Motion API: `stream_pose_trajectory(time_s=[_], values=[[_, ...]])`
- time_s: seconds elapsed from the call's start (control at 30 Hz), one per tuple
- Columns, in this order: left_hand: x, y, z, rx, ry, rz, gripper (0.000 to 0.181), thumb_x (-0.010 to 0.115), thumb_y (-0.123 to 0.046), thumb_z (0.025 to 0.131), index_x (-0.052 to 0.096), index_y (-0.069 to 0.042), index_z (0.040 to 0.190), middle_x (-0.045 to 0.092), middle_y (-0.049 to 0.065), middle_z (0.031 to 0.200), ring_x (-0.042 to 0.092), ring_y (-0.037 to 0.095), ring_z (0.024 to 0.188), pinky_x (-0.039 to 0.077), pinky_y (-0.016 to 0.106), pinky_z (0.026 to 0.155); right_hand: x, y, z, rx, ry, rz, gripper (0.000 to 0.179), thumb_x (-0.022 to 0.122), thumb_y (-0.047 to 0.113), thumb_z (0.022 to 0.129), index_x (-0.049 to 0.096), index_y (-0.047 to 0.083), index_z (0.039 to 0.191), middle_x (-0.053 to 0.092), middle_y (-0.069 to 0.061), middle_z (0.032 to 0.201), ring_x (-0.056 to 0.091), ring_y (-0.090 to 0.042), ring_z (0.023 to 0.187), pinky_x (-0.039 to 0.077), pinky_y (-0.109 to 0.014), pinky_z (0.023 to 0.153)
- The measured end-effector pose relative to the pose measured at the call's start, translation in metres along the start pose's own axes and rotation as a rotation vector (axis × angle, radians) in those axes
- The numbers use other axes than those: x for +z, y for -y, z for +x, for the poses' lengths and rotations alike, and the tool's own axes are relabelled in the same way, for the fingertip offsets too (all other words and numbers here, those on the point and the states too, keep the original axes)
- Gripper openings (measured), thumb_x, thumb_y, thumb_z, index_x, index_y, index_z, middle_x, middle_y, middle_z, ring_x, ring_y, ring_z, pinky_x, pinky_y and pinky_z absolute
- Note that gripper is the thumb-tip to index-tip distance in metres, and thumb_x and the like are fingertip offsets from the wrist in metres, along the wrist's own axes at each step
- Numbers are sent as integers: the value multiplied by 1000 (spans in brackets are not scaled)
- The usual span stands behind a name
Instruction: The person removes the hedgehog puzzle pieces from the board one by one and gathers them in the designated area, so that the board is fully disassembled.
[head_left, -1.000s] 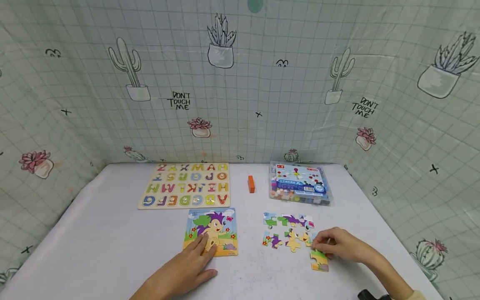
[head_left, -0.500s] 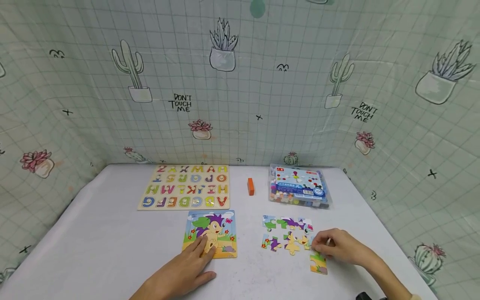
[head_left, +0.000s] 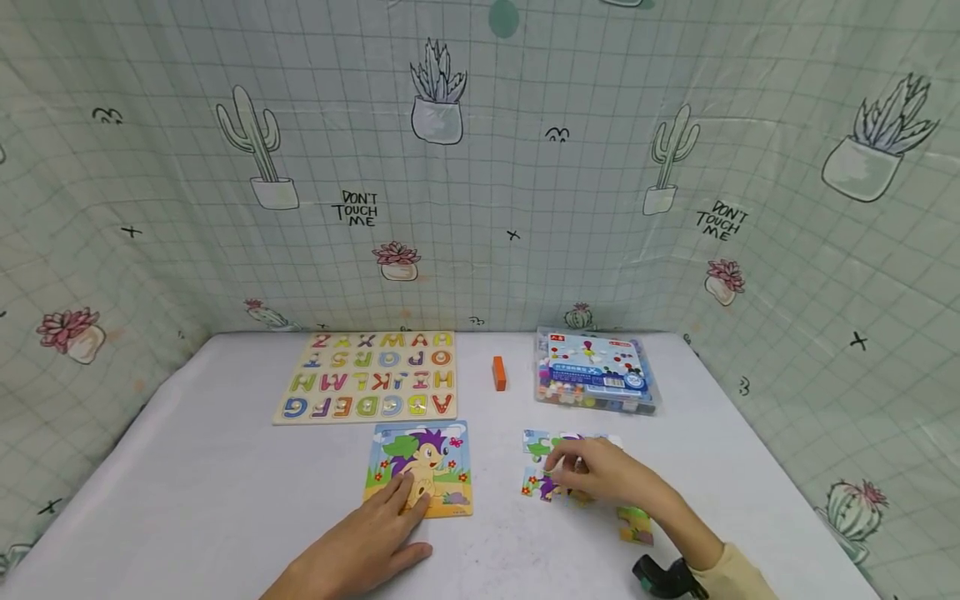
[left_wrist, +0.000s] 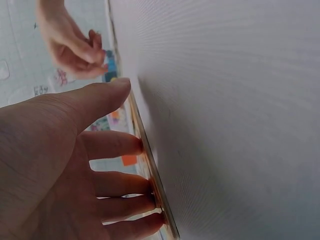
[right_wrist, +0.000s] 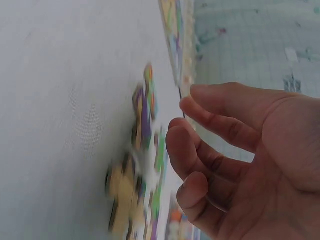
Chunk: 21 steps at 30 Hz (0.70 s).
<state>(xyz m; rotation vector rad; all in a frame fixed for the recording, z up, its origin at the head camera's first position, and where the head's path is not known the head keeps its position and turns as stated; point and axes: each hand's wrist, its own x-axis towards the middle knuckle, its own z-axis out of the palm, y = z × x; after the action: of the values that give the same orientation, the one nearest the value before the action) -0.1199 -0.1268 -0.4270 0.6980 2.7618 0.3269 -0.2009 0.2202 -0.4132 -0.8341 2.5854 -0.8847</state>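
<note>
My left hand (head_left: 360, 542) rests with straight fingers on the lower part of a hedgehog picture puzzle board (head_left: 442, 467). In the left wrist view, its fingertips touch the edge of the board (left_wrist: 156, 175). My right hand (head_left: 600, 473) hovers above loose jigsaw pieces, fingers loosely bent, and nothing shows between them in the right wrist view. A red-flower piece (head_left: 532, 483) and a blue-and-green piece (head_left: 536, 442) lie left of it. Nearer me sits a green-and-orange corner piece (head_left: 635, 527). The right hand hides several of the middle pieces; a yellow piece (right_wrist: 121, 187) shows blurred below it.
Behind the puzzle board lies a wooden alphabet board (head_left: 367, 379). An orange block (head_left: 499, 373) lies right of that, and a clear plastic case (head_left: 596, 371) of colored parts stands at the back right. A patterned cloth (head_left: 480, 167) walls the table in.
My right hand has left the lower right piece and moved left, over the middle of the loose pieces. The left hand stays on the board.
</note>
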Motion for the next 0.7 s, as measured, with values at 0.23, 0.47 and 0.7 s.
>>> stream_pose_trajectory(time_s=[0.23, 0.47, 0.7], values=[[-1, 1, 3, 2, -15, 19, 67, 56, -54, 93, 49, -14, 146, 36, 18, 157, 33, 36, 146, 34, 54, 114, 29, 41, 47, -8, 48, -90, 16, 65, 24, 95, 71, 13, 105, 63, 7, 80, 52, -2, 62, 45, -20, 55], [-2, 5, 2, 17, -40, 24, 64, 56, -54, 94, 51, -14, 144, 38, 18, 156, 34, 37, 145, 33, 54, 115, 49, 69, 79, -50, 65, -146, 17, 69, 24, 91, 73, 13, 105, 64, 8, 83, 52, -4, 71, 45, -19, 66], [-2, 9, 1, 39, -66, 42, 60, 57, -51, 94, 54, -15, 142, 42, 19, 153, 35, 43, 143, 34, 58, 112, 67, 82, 99, -68, 84, -159, 21, 73, 25, 88, 73, 13, 105, 60, 11, 75, 48, -2, 68, 40, -18, 66]])
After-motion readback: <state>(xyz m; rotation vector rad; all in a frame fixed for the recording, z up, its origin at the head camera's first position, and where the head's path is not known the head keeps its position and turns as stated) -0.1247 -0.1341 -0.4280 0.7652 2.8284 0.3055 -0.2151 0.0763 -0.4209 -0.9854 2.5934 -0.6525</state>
